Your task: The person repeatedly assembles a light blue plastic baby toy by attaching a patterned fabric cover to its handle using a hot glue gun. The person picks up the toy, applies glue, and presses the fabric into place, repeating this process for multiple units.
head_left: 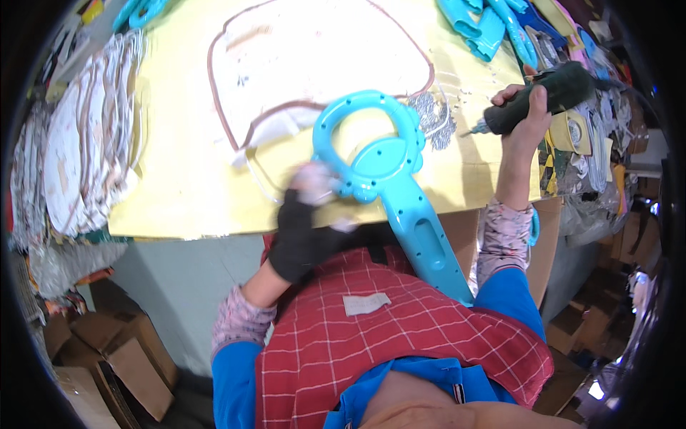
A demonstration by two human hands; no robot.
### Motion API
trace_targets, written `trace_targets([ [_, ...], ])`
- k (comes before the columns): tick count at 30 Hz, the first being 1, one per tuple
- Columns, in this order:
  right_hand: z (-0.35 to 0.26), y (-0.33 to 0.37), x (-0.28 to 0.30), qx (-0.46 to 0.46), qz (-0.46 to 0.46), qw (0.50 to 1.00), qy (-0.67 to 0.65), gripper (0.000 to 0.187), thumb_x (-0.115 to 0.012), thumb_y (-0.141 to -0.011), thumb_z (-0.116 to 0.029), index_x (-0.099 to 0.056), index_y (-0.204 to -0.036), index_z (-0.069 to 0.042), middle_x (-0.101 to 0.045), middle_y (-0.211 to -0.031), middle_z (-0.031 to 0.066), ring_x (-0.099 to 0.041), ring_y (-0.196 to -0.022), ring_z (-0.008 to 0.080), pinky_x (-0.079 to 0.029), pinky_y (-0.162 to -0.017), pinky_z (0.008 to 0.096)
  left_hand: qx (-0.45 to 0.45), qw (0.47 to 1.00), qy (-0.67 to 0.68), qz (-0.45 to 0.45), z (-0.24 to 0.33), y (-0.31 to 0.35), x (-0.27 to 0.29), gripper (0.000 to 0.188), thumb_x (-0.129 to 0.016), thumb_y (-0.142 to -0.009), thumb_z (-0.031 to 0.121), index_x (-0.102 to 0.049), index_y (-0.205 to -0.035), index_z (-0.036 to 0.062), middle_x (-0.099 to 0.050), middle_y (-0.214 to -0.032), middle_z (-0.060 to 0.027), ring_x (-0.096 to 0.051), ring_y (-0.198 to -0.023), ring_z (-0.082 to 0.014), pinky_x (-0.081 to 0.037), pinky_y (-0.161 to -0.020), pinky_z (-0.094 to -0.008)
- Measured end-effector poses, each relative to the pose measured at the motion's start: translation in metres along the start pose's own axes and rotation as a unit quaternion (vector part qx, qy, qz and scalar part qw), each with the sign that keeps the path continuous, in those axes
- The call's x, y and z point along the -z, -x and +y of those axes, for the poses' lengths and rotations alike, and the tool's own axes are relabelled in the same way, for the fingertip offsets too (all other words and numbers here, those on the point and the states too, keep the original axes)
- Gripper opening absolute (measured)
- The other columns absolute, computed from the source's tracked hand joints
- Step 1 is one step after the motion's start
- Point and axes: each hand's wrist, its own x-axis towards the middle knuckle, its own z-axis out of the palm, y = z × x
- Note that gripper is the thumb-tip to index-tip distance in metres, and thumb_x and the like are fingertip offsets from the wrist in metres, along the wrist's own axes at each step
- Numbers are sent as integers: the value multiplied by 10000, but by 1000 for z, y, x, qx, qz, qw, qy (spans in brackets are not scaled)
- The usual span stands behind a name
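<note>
A turquoise plastic part with a ring head and a long handle lies over the table's near edge. Its handle reaches down against my red checked apron, and dark small holes dot its face. My left hand, in a black fingerless glove, is at the lower left of the ring; its fingers are smeared by motion, so I cannot tell whether they grip it. To the right, my right hand is wrapped round a dark green electric screwdriver. The tip points left toward a heap of small silvery screws, apart from the turquoise part.
A white cloth piece with brown edging lies on the yellow table. Stacked white cloth pieces hang at the left. More turquoise parts lie at the far right. Cardboard boxes stand on the lower left.
</note>
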Motion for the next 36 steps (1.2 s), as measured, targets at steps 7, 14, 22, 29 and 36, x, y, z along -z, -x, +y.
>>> trace_targets([
  [7, 53, -14, 94, -109, 90, 984, 106, 557, -556, -991, -408, -493, -1317, 39, -633, -862, 109, -633, -752, 177, -520, -665, 296, 146, 986, 72, -17, -112, -40, 88, 340, -538, -974, 108, -506, -1294, -1, -565, -1262, -143, -584, -1129, -274, -521, -922, -371],
  [14, -49, 179, 120, -237, -297, 835, 398, 588, -674, -861, -404, -559, -1291, -21, -636, -1158, 211, -600, -1113, 311, -458, -946, 392, 335, 899, 271, 82, -50, -95, 88, 525, -523, -903, 99, -393, -1407, 31, -547, -1272, -122, -628, -955, -211, -546, -778, -308],
  [22, -32, 282, 105, -308, -269, 911, 43, 509, -630, -956, -370, -578, -1244, 47, -672, -1083, 110, -621, -979, 160, -522, -841, 306, -142, 988, -46, 41, 8, -104, 81, 375, -580, -963, 61, -502, -1281, -121, -582, -1233, -210, -628, -981, -309, -543, -874, -400],
  [29, -11, 334, 149, -256, -82, 962, -42, 470, -613, -951, -359, -603, -1188, 46, -676, -1068, 132, -629, -975, 197, -519, -842, 324, -503, 826, -253, -40, 131, -98, 6, 352, -602, -945, 110, -550, -1291, 72, -566, -1311, -179, -538, -1227, -392, -436, -1018, -545],
  [36, -49, 453, 230, -305, 192, 930, -74, 445, -610, -938, -353, -620, -1144, 42, -678, -1064, 151, -633, -980, 229, -515, -850, 350, -278, 923, -167, -206, 90, -84, -2, 370, -575, -934, 51, -538, -1290, -42, -600, -1261, -213, -579, -1164, -355, -447, -1001, -436],
])
